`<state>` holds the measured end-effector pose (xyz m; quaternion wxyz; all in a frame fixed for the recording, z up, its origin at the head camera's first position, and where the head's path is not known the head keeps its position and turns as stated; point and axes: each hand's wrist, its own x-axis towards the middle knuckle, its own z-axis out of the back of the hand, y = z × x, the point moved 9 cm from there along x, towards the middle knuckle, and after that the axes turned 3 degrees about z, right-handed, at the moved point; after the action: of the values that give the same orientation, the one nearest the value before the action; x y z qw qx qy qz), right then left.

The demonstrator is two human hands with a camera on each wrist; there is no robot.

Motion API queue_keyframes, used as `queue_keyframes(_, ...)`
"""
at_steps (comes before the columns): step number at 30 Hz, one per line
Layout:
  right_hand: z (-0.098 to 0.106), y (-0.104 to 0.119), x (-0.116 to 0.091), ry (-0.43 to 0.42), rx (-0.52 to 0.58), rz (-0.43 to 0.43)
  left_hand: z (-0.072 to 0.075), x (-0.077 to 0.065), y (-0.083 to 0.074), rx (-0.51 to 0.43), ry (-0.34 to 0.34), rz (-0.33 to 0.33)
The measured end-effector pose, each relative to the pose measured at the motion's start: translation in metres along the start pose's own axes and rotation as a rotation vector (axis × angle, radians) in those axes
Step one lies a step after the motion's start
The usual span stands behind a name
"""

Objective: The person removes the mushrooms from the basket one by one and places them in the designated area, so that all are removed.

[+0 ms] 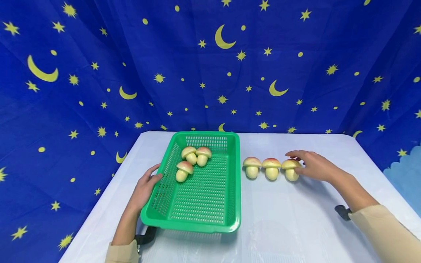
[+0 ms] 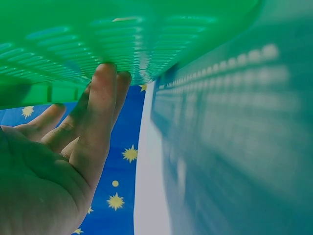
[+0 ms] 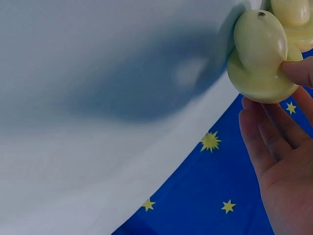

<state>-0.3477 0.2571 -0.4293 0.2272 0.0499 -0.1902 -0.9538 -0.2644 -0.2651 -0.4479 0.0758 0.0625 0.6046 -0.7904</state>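
Observation:
My right hand [image 1: 312, 165] holds a toy mushroom [image 1: 290, 164] at the right end of a row of three on the table. In the right wrist view, the thumb presses the pale stem of this mushroom [image 3: 259, 41] and the fingers reach behind its cap. The other two in the row are a middle mushroom [image 1: 271, 168] and a left mushroom [image 1: 252, 168]. My left hand [image 1: 143, 190] is at the left rim of a green plastic basket [image 1: 190, 227]. Its fairly straight fingers [image 2: 102, 93] touch the basket's slotted outer wall in the left wrist view.
Three more mushrooms lie in the basket: an upper left one [image 1: 189, 154], an upper right one [image 1: 203, 156] and a lower one [image 1: 183, 171]. A white cover lies over the table [image 1: 279, 226]. Behind it hangs a blue star-and-moon cloth [image 1: 184, 58].

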Motion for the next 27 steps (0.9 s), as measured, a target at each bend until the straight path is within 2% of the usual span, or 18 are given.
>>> queue_keyframes(10, -0.001, 0.000, -0.003, -0.020, 0.017, 0.008, 0.000, 0.001, 0.001, 0.007, -0.008, -0.033)
queue_keyframes(17, 0.000, 0.000, -0.004, -0.015, 0.015, -0.004, 0.000, 0.001, 0.001, 0.011, -0.016, -0.033)
queue_keyframes(19, -0.001, 0.000, -0.004, -0.015, 0.017, -0.005, 0.000, 0.000, -0.002, 0.007, -0.011, -0.027)
queue_keyframes(27, -0.002, 0.002, -0.003, -0.030, 0.012, 0.012, -0.006, -0.018, -0.028, 0.024, 0.005, -0.035)
